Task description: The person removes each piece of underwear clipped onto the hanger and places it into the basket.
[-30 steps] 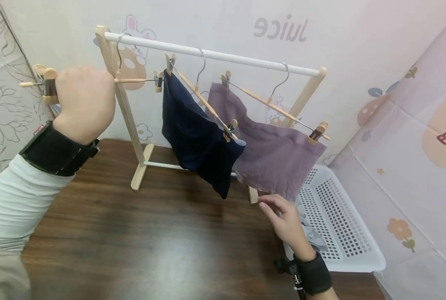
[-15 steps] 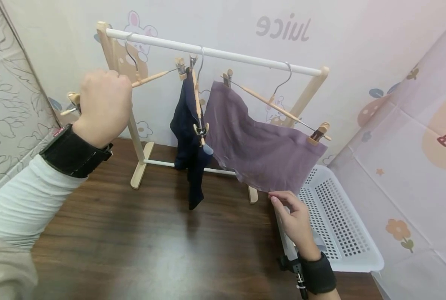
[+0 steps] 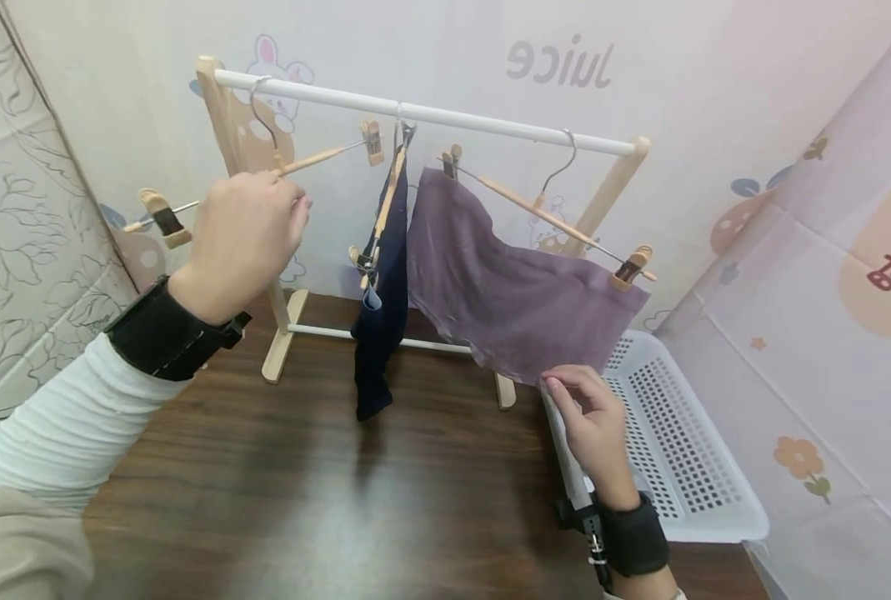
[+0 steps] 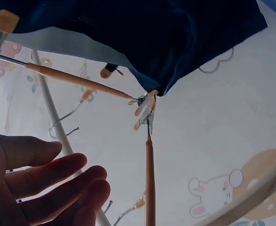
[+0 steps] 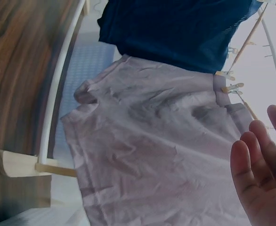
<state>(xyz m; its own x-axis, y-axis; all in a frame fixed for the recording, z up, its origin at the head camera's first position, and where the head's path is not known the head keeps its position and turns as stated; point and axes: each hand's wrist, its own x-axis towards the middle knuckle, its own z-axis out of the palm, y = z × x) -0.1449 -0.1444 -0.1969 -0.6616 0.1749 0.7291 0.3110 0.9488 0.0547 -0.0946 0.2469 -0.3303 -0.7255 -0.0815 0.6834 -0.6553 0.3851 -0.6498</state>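
Hangers hung along the white rail of the small wooden clothes rack (image 3: 415, 112) across the upper half of the head view, and my left hand (image 3: 246, 233) was at the empty wooden clip hanger with the metal hook (image 3: 265, 175) at upper left. From the head view the fingers seemed bent about its bar, but the wrist view showed them loose and spread, so I could not tell whether I truly gripped it. I judged the hanger light and stiff, apt to swing on its hook, best taken at the middle of the bar rather than by a clip. My right hand (image 3: 591, 417), lower right, lay at the bottom hem of the mauve fabric shorts (image 3: 513, 292), fingers relaxed and apart, holding nothing. The cloth looked thin, soft and limp. The dark navy shorts (image 3: 381, 283) hung edge-on at centre, the white perforated plastic basket (image 3: 685, 450) sat at lower right on the dark wooden table (image 3: 302, 500).
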